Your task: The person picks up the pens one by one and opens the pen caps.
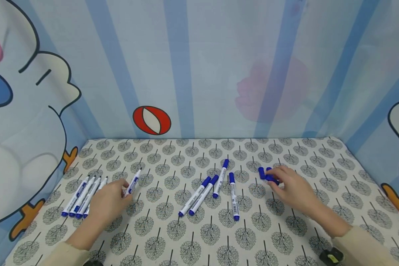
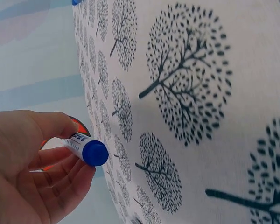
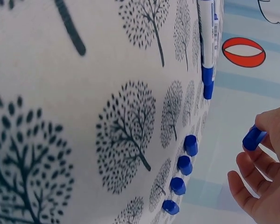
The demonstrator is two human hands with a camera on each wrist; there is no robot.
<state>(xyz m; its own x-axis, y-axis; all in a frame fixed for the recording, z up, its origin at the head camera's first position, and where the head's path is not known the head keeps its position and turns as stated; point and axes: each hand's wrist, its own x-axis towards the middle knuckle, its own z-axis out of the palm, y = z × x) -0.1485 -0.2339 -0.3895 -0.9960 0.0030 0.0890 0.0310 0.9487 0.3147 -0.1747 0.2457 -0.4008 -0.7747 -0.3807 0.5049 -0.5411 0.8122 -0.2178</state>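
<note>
Uncapping, seemingly past halfway

The left hand (image 1: 108,201) pinched an uncapped marker (image 1: 133,182), the right hand (image 1: 292,186) a cap (image 3: 255,138); bare markers (image 1: 89,197) lay left, loose caps (image 3: 185,165) right, four capped markers (image 1: 204,194) between.

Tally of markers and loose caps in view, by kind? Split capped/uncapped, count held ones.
Capped markers: 4
Uncapped markers: 5 (1 in the left hand)
Loose blue caps: 5 (1 in the right hand)
Total: 14
</note>
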